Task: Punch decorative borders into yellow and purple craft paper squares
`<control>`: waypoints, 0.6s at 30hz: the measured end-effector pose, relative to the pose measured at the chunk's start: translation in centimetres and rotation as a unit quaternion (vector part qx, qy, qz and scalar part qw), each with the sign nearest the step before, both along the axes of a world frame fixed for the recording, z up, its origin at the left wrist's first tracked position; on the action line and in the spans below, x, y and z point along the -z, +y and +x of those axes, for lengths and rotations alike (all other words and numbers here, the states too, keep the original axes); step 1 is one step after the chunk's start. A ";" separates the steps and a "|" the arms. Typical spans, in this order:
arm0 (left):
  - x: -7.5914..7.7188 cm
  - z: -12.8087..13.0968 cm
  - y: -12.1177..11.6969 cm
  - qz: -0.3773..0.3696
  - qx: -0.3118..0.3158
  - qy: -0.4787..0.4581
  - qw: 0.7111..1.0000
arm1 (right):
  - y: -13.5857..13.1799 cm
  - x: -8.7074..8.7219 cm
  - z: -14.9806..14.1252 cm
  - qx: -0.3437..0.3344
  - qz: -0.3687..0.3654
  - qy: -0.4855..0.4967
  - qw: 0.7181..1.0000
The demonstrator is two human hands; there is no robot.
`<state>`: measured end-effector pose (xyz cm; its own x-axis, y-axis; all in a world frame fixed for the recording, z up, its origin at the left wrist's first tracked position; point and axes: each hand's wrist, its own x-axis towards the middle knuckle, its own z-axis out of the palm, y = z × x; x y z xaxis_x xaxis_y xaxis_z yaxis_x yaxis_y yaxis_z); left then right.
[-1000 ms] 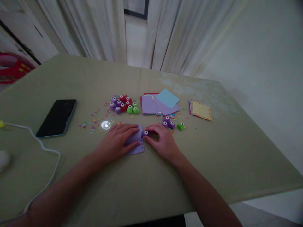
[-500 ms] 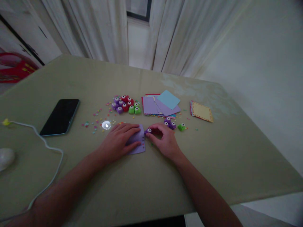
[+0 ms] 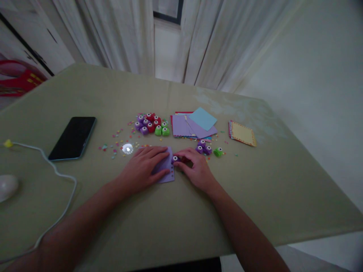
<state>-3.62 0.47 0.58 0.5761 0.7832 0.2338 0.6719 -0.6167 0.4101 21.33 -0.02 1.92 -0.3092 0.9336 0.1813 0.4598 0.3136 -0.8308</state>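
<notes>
A sheet of purple paper (image 3: 165, 165) lies on the table, with a row of small punched holes down its right edge. My left hand (image 3: 148, 165) rests flat on it, fingers stretched out, covering its left part. Between thumb and fingers, my right hand (image 3: 195, 168) pinches a small purple craft punch (image 3: 175, 159) with an eye-like white and black top. The punch sits at the paper's right edge, above the lower holes. Just behind my right hand are several more purple punches (image 3: 203, 147) and a green punch (image 3: 218, 152).
Red, purple and green punches (image 3: 150, 124) cluster behind my left hand, with confetti around them. Coloured paper sheets (image 3: 183, 126) and a yellow-topped card stack (image 3: 242, 133) lie farther right. Leftward are a phone (image 3: 73, 138), a white cable (image 3: 65, 176) and a white rounded object (image 3: 8, 187).
The purple punch in my right hand has shifted slightly left onto the paper's edge, and its eye top now faces up more. My left hand stays on the paper.
</notes>
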 end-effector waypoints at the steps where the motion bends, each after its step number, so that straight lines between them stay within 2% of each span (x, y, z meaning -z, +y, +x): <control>1: 0.0 0.0 0.0 0.000 0.000 0.001 1.000 | 0.1 -0.1 0.1 -0.011 -0.007 0.004 1.000; 5: 0.0 0.1 0.0 -0.005 -0.001 -0.001 1.000 | 0.1 -0.2 0.3 -0.037 -0.023 0.017 0.999; 11: 0.0 0.0 0.0 -0.010 0.014 -0.001 1.000 | -0.1 0.2 -0.2 -0.030 0.016 0.008 0.999; 18: -0.1 0.0 -0.1 -0.010 0.013 0.015 1.000 | 0.0 0.5 0.0 -0.036 0.028 0.018 0.999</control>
